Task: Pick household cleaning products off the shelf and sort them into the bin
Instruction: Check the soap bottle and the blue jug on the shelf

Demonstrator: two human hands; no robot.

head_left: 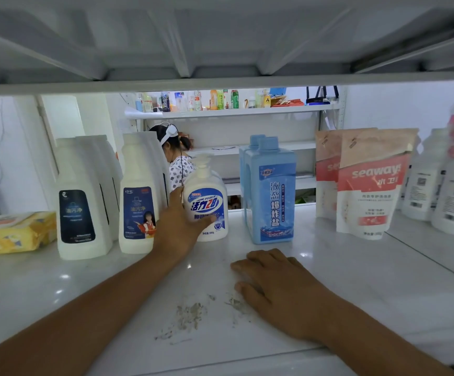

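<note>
On the white shelf [356, 280], the left grip [179, 221] is wrapped round a pump bottle [206, 202] while the right grip [272, 289] lies flat.

The left grip's thumb lies across the blue label on the bottle's front, and its fingers pass round the far side out of sight; the bottle stands upright on the shelf. Just left of that grip stand two white bottles [139, 196] with dark labels, and further left lies a yellow pack [11, 232]. Just right of the held bottle stand pale blue bottles [270, 191], one behind the other, with seaway pouches [372, 183] well right of both grips. The right grip rests palm down on the shelf, fingers straight and close together, holding nothing (a scuffed grey patch [190, 316] sits just to its left). Past the left grip, through the shelving, a person [177, 158] stands by another rack.
</note>
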